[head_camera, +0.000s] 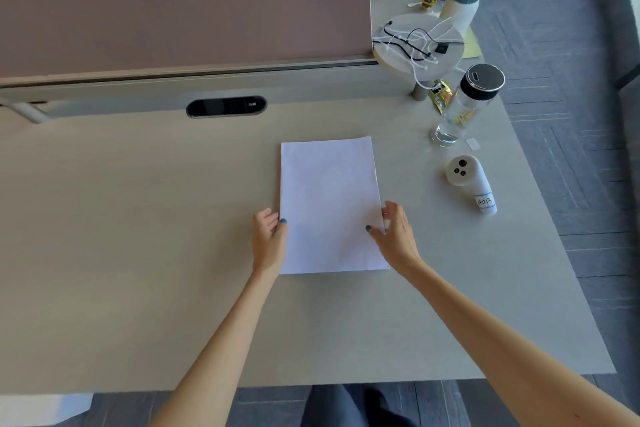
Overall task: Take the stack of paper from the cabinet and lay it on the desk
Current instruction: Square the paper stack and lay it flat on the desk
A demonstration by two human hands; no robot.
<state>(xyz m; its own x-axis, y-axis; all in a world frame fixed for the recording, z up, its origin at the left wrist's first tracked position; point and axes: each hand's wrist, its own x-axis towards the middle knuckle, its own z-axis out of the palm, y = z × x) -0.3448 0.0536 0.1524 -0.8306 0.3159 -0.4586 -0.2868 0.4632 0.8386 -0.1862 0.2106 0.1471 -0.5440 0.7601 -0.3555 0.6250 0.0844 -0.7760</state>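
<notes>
The stack of paper point(329, 204) lies flat on the desk point(138, 253), its long axis running away from the person toward the pink divider panel point(180, 14), with the near short edge closest to the body. Taking the stack as the landmark, the left hand point(268, 241) sits against its left long edge near the lower corner, and the right hand point(396, 234) against its right long edge at about the same height. Both hands are loosely curled, thumbs resting on the top sheet and fingers tucked at the edge; whether the fingers reach under the stack I cannot tell. Each hand is equally near, so neither leads. The paper appears fully down on the surface, so the laying seems all but done, and what is left is likely to let go sideways without dragging the top sheets. A glass bottle point(464, 104) and a white handheld device point(469, 180) stand well apart to the stack's right.
</notes>
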